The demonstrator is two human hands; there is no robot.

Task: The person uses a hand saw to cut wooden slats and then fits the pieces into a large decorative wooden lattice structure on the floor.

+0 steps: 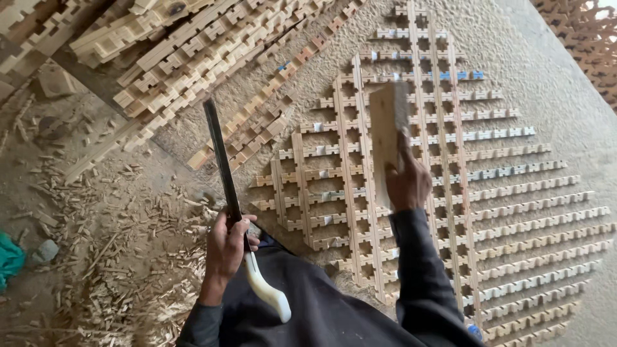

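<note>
Gripping wood block upright in right hand, long axis vertical, over notched lattice on floor; left hand fingers closed round saw, probably resting, blade pointing away, left of block.

Dusty dirt floor, sawdust all over. Wood chips scattered thick at lower left. Stacks of notched wooden strips piled at top left, more at top right corner. Teal cloth scrap at left edge. Daylight, soft.
</note>
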